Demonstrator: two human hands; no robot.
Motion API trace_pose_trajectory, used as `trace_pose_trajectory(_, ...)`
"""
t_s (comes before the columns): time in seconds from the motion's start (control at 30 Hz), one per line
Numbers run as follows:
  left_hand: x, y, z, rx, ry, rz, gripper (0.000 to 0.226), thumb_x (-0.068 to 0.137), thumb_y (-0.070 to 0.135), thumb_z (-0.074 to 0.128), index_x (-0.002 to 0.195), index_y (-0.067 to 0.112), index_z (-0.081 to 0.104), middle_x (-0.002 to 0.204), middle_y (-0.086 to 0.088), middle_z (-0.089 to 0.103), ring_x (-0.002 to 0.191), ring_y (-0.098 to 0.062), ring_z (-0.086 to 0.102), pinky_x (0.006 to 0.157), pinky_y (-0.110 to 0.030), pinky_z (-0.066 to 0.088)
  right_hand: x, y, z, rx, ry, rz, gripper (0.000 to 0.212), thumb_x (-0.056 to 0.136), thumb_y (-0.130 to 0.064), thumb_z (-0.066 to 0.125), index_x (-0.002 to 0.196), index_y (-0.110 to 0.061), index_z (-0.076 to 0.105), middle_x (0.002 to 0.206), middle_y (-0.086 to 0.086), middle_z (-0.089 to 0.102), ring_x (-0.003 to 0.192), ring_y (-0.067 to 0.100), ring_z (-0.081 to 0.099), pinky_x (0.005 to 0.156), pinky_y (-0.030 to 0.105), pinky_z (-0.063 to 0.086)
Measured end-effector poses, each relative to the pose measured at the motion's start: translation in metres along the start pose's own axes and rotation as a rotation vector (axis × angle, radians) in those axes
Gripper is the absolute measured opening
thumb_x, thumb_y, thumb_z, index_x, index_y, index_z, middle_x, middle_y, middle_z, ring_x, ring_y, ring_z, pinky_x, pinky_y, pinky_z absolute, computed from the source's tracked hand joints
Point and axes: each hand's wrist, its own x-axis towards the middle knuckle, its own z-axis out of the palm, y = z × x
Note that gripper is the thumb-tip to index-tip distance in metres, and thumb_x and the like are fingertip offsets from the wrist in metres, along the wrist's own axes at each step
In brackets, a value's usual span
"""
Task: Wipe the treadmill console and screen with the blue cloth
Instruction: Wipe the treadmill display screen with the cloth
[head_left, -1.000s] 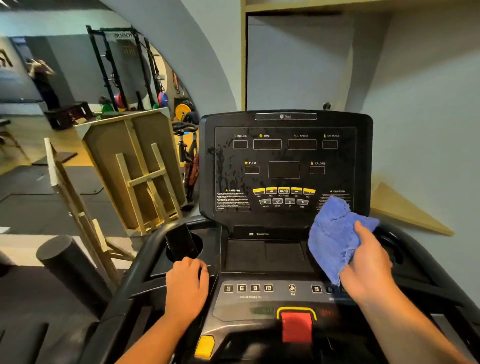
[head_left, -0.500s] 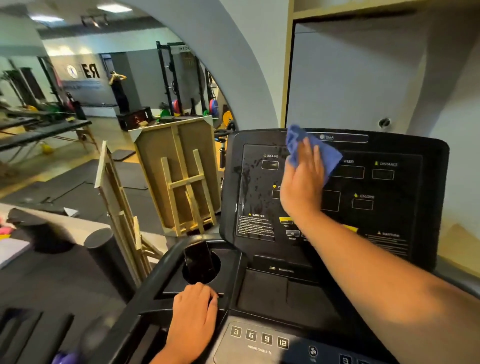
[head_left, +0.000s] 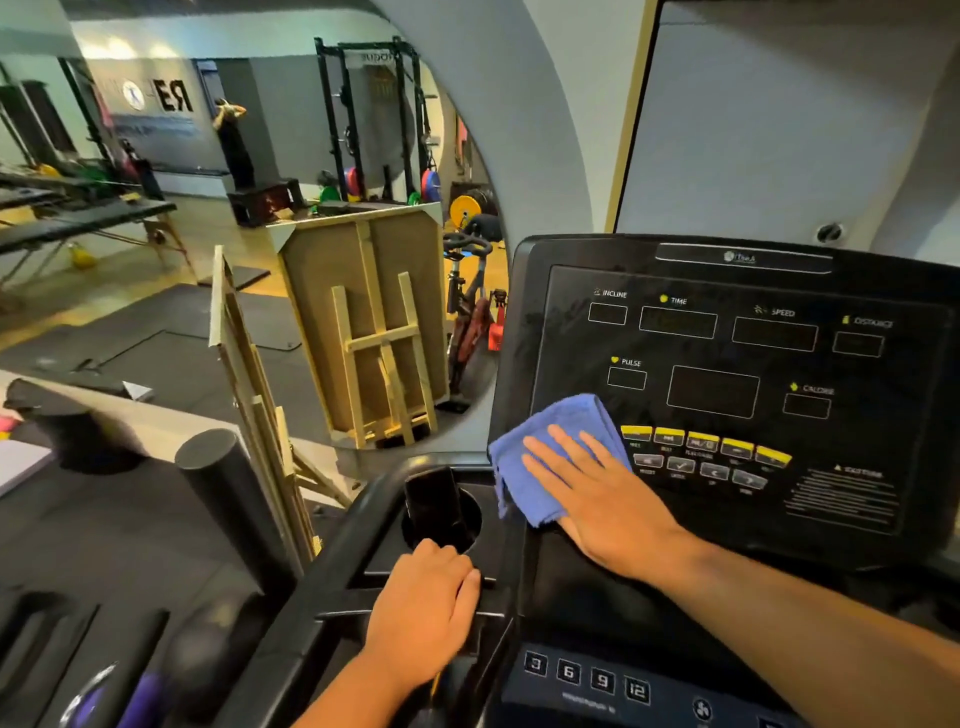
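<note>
The black treadmill console (head_left: 737, 519) fills the right half of the head view, its dark screen panel (head_left: 727, 364) showing INCLINE, TIME, SPEED and PULSE labels above a row of yellow buttons. A folded blue cloth (head_left: 540, 457) lies flat against the panel's lower left corner. My right hand (head_left: 602, 493) presses it there with straight, spread fingers. My left hand (head_left: 426, 608) rests on the console's left frame, just below the cup holder, with its fingers curled over the edge.
A dark phone (head_left: 434, 501) stands in the cup holder. A black foam roller (head_left: 228, 509) and wooden frames (head_left: 363, 332) stand to the left. Speed buttons (head_left: 587, 678) sit on the lower console. A large mirror (head_left: 208, 208) behind reflects the gym.
My right hand has slid the blue cloth from the top left of the screen down to its lower left corner. My left hand has stayed on the frame.
</note>
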Motion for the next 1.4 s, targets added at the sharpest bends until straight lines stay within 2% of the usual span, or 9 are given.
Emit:
trace_pose_trajectory(0.17, 0.001, 0.001, -0.003, 0.022, -0.007, 0.001, 0.043, 0.102, 0.045, 0.022, 0.081, 0.029, 0.056, 0.08, 0.011, 0.054, 0.081, -0.013, 0.046, 0.072, -0.036, 0.044, 0.06, 0.023, -0.037, 0.071, 0.108, 0.482, 0.072, 0.095, -0.029, 0.055, 0.157, -0.013, 0.023, 0.167, 0.008, 0.015, 0.153, 0.034, 0.007, 0.122, 0.052, 0.01)
trace_pose_trajectory(0.27, 0.001, 0.0, -0.003, 0.014, -0.025, -0.002, 0.042, 0.102, 0.046, 0.023, 0.081, 0.028, 0.055, 0.081, 0.009, 0.055, 0.083, -0.016, 0.047, 0.072, -0.039, 0.045, 0.111, 0.018, -0.05, 0.101, 0.125, 0.624, 0.07, 0.098, -0.038, 0.046, 0.158, -0.012, 0.019, 0.167, 0.009, 0.011, 0.153, 0.037, 0.003, 0.121, 0.054, 0.003)
trace_pose_trajectory(0.47, -0.001, -0.003, -0.006, -0.045, -0.046, 0.027, 0.039, 0.102, 0.044, 0.022, 0.083, 0.028, 0.052, 0.085, 0.01, 0.054, 0.086, -0.017, 0.047, 0.074, -0.039, 0.044, 0.055, -0.019, -0.008, 0.012, -0.019, 0.082, 0.071, 0.097, -0.038, 0.052, 0.158, -0.018, 0.022, 0.167, 0.005, 0.012, 0.154, 0.035, 0.004, 0.122, 0.057, 0.01)
trace_pose_trajectory(0.6, -0.003, -0.002, -0.007, -0.052, -0.06, 0.032, 0.039, 0.102, 0.044, 0.02, 0.084, 0.029, 0.051, 0.085, 0.011, 0.053, 0.085, -0.015, 0.045, 0.075, -0.039, 0.045, 0.011, -0.006, -0.005, 0.016, -0.063, 0.07, 0.067, 0.097, -0.041, 0.039, 0.159, -0.02, 0.021, 0.168, 0.003, 0.012, 0.154, 0.03, 0.006, 0.122, 0.052, 0.013)
trace_pose_trajectory(0.8, 0.0, 0.001, -0.012, -0.044, -0.09, 0.028, 0.042, 0.102, 0.044, 0.017, 0.088, 0.029, 0.053, 0.088, 0.011, 0.055, 0.087, -0.016, 0.047, 0.079, -0.039, 0.046, 0.042, 0.0, -0.032, 0.074, 0.063, 0.531, 0.071, 0.096, -0.035, 0.053, 0.158, -0.017, 0.023, 0.167, 0.006, 0.014, 0.153, 0.037, 0.003, 0.122, 0.057, 0.012)
trace_pose_trajectory(0.97, 0.0, 0.002, -0.01, -0.025, -0.087, 0.011, 0.043, 0.102, 0.043, 0.017, 0.086, 0.028, 0.054, 0.086, 0.009, 0.056, 0.085, -0.017, 0.048, 0.077, -0.04, 0.046, 0.035, -0.038, -0.004, 0.032, -0.017, 0.151, 0.073, 0.094, -0.039, 0.056, 0.157, -0.019, 0.025, 0.167, 0.006, 0.014, 0.153, 0.039, 0.008, 0.12, 0.057, 0.007)
trace_pose_trajectory(1.13, 0.0, 0.002, -0.005, -0.001, -0.064, -0.015, 0.041, 0.102, 0.041, 0.021, 0.078, 0.028, 0.052, 0.078, 0.009, 0.053, 0.08, -0.016, 0.047, 0.072, -0.041, 0.047, 0.005, -0.018, -0.005, -0.038, -0.127, -0.132, 0.062, 0.097, -0.043, 0.051, 0.152, -0.02, 0.038, 0.165, 0.004, 0.022, 0.152, 0.034, 0.015, 0.12, 0.053, 0.007)
trace_pose_trajectory(1.23, -0.001, 0.002, -0.004, 0.018, -0.059, -0.019, 0.041, 0.102, 0.04, 0.022, 0.077, 0.029, 0.053, 0.076, 0.01, 0.052, 0.078, -0.014, 0.047, 0.071, -0.038, 0.047, -0.002, -0.006, -0.009, -0.039, -0.16, -0.181, 0.055, 0.098, -0.044, 0.045, 0.148, -0.021, 0.047, 0.162, 0.002, 0.031, 0.151, 0.032, 0.021, 0.12, 0.05, 0.008)
trace_pose_trajectory(1.4, 0.001, 0.004, -0.006, 0.016, -0.055, -0.017, 0.043, 0.102, 0.04, 0.02, 0.077, 0.031, 0.053, 0.075, 0.011, 0.052, 0.077, -0.011, 0.045, 0.072, -0.036, 0.047, -0.009, 0.004, -0.014, 0.015, -0.113, -0.045, 0.062, 0.098, -0.041, 0.036, 0.155, -0.018, 0.031, 0.164, 0.005, 0.024, 0.152, 0.03, 0.019, 0.12, 0.047, 0.012)
